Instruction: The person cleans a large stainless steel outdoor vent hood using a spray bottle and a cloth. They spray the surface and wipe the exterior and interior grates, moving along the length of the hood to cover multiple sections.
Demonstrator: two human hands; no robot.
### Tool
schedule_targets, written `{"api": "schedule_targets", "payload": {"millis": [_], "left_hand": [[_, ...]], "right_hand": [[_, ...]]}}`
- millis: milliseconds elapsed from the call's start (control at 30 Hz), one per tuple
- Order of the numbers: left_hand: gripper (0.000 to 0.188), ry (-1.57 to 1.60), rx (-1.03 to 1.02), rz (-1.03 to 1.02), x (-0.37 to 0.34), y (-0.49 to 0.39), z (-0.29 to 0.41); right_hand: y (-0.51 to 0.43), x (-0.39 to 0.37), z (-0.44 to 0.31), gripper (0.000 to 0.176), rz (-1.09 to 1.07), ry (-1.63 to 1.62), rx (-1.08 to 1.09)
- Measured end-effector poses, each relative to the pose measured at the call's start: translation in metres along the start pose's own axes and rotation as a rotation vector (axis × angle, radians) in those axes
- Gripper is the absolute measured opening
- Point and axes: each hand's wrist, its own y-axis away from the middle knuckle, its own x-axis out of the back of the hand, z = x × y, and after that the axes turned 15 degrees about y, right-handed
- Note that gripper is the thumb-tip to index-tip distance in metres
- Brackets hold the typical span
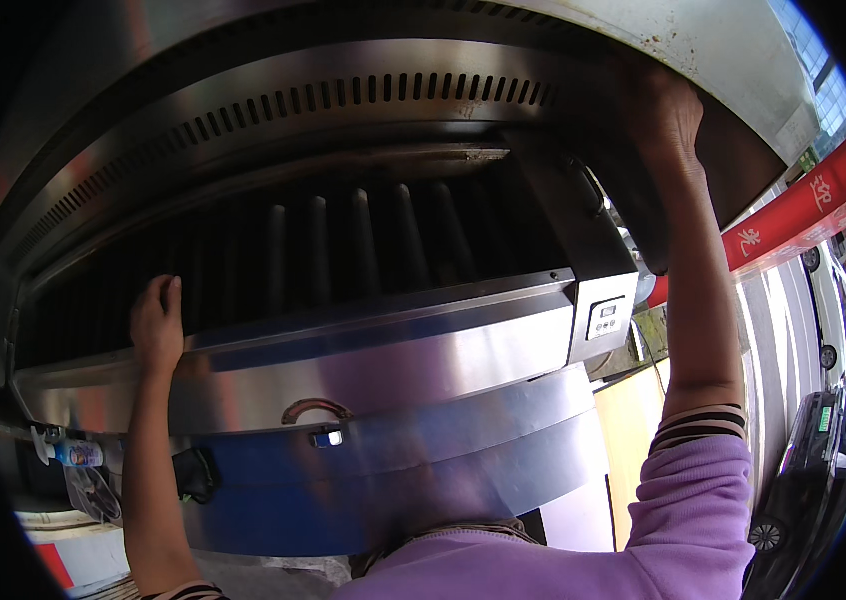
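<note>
A long stainless-steel grill-like appliance [393, 367] lies before me, with a row of dark tubes [363, 240] in its trough. My left hand [157, 322] is over the left part of the trough's front rim. Its fingers are bent and partly hidden, and no object shows in them. Raised at the upper right, my right hand [667, 120] is in shadow beneath the edge of a metal hood [723, 67]. Its fingers are too dark to make out, so I cannot tell whether they grip anything. A slotted metal panel [385, 88] runs behind the tubes.
On the appliance's right end is a small control panel [606, 319]. A spray bottle [78, 452] and a dark cloth-like item [196, 475] are at the lower left. To the right, a red banner-like strip [805, 199] bears writing, with parked cars [805, 465] beyond.
</note>
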Motion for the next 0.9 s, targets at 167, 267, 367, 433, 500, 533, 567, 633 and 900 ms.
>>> {"api": "schedule_targets", "payload": {"millis": [167, 267, 367, 433, 500, 533, 567, 633, 900], "left_hand": [[0.045, 0.018, -0.004, -0.010, 0.002, 0.002, 0.004], [0.044, 0.014, -0.023, 0.025, 0.002, 0.003, 0.005], [0.043, 0.022, -0.031, 0.043, 0.002, 0.004, 0.005], [0.042, 0.012, -0.041, 0.055, 0.001, 0.004, 0.004], [0.041, 0.009, -0.044, 0.064, 0.000, 0.004, 0.004], [0.041, 0.013, -0.044, 0.064, -0.001, 0.005, 0.004], [0.041, 0.015, -0.044, 0.065, -0.001, 0.005, 0.004], [0.041, 0.014, -0.055, 0.054, 0.001, 0.004, 0.003], [0.040, -0.007, -0.111, 0.106, -0.002, 0.005, 0.002]], "right_hand": [[0.002, -0.014, -0.047, 0.023, -0.261, -0.071, -0.032], [-0.002, -0.020, -0.072, 0.024, -0.363, -0.109, -0.047], [-0.003, -0.009, -0.082, 0.025, -0.383, -0.128, -0.041], [0.001, 0.009, -0.073, 0.026, -0.280, -0.162, 0.006], [0.005, 0.031, -0.057, 0.027, -0.286, -0.132, 0.015], [0.005, 0.040, -0.049, 0.027, -0.300, -0.096, 0.011], [0.006, 0.048, -0.043, 0.028, -0.271, -0.060, 0.036], [0.003, 0.053, -0.038, 0.029, -0.085, -0.023, 0.048], [-0.016, 0.012, -0.070, 0.023, -0.210, -0.113, 0.065]]}}
